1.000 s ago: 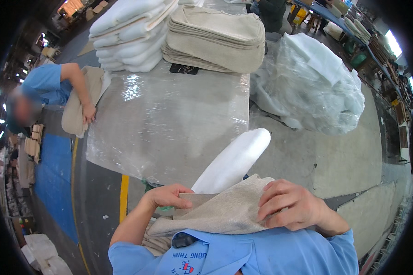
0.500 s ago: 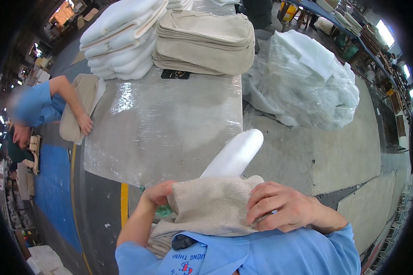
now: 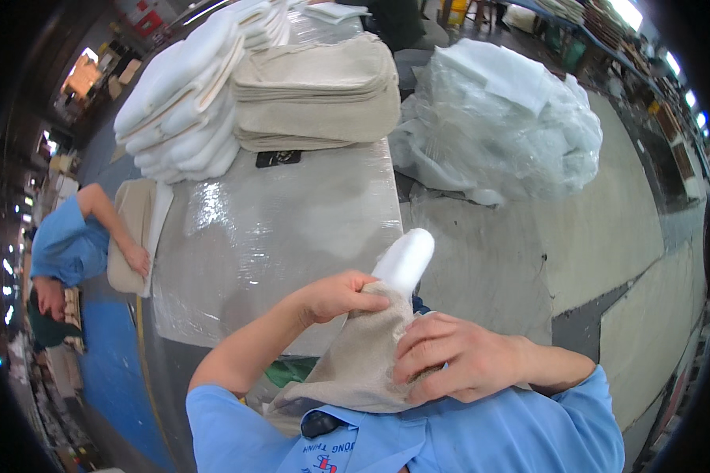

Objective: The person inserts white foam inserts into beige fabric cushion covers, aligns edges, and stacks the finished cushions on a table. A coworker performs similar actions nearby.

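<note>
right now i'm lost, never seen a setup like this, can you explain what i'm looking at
There is no machine here: a person works with bare hands, seen from above by a wide fisheye camera worn on their head, so straight edges bend. The left hand pinches beige cloth near its upper end; the right hand curls over its right side. A white padded piece sticks out beyond the cloth. On the plastic-covered table are white folded padding and stacked beige pieces. At left, a co-worker handles another beige piece.
</note>
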Action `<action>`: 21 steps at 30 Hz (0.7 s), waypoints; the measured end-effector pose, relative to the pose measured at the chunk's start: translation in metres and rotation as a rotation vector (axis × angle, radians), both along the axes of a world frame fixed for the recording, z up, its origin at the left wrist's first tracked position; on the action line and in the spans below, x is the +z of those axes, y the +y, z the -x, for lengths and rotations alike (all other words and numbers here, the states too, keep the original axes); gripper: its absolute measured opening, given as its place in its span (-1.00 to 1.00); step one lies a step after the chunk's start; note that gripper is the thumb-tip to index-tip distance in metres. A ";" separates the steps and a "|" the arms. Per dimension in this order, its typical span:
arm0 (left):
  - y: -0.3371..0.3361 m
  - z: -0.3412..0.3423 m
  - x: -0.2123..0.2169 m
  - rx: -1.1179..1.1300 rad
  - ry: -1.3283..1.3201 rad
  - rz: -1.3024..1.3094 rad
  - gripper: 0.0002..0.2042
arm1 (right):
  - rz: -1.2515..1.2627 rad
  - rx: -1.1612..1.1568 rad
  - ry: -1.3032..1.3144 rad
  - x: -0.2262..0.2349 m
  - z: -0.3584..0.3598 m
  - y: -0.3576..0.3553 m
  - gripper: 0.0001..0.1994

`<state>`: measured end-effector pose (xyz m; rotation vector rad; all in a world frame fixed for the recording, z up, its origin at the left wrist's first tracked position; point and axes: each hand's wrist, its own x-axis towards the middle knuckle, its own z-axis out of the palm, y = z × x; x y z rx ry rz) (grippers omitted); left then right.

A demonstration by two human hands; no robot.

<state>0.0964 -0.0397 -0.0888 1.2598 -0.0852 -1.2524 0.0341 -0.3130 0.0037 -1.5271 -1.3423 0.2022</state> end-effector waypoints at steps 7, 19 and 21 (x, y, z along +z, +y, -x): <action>0.007 0.004 0.008 0.167 -0.261 0.029 -0.80 | -0.247 -0.124 1.028 -0.062 -0.039 -0.054 -0.47; -0.014 0.002 0.039 0.083 -0.678 -0.165 -0.78 | 0.136 0.457 1.198 -0.138 -0.069 -0.018 -0.37; -0.020 0.005 0.041 0.080 -0.724 -0.192 -0.79 | 0.188 0.542 1.182 -0.140 -0.064 -0.011 -0.39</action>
